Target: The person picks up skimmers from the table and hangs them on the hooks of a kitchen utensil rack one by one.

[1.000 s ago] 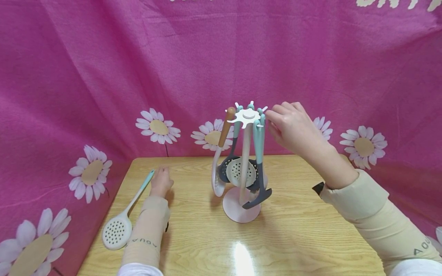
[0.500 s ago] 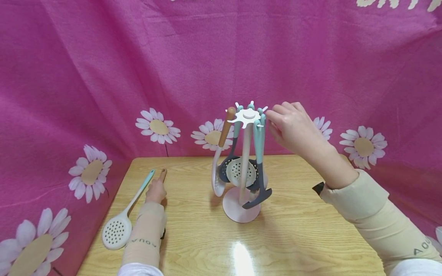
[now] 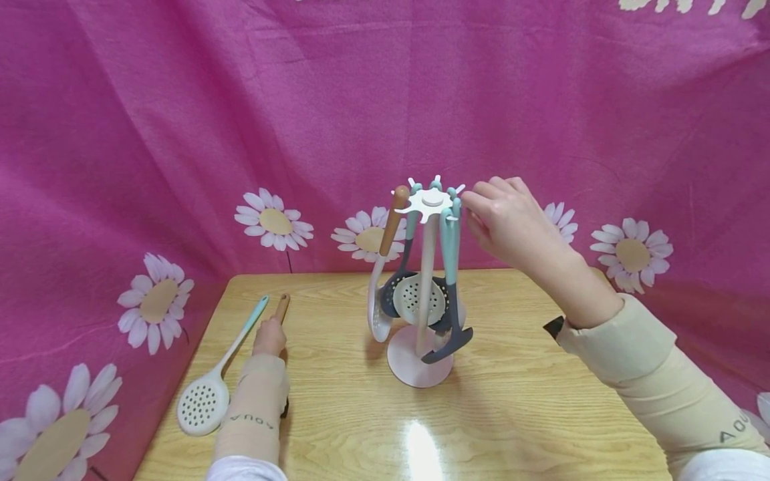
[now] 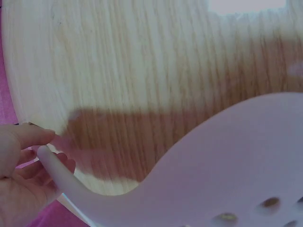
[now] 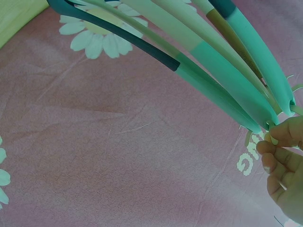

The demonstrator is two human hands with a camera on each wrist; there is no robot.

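My left hand [image 3: 270, 337] is low over the table's left side, at a skimmer with a wooden handle [image 3: 282, 308] that sticks out past the fingers. Its white head with round holes [image 4: 227, 156] looms large in the left wrist view; the sleeve covers it in the head view. Thumb and fingers close around the white neck [image 4: 64, 172]. My right hand [image 3: 496, 212] is raised beside the white utensil rack [image 3: 423, 280], thumb and forefinger pinching a hook tip [image 5: 273, 137] at its top. Several turquoise-handled utensils [image 5: 236, 90] hang right next to those fingers.
A white skimmer [image 3: 203, 405] with a turquoise handle lies left of the left hand. Another wooden-handled white utensil [image 3: 394, 222] hangs on the rack's left side. A flowered pink cloth [image 3: 337, 120] stands behind the wooden table [image 3: 523, 407].
My left hand has drawn back toward the body along the skimmer, so the end of its wooden handle now shows. The right hand has stayed at the rack's hook.
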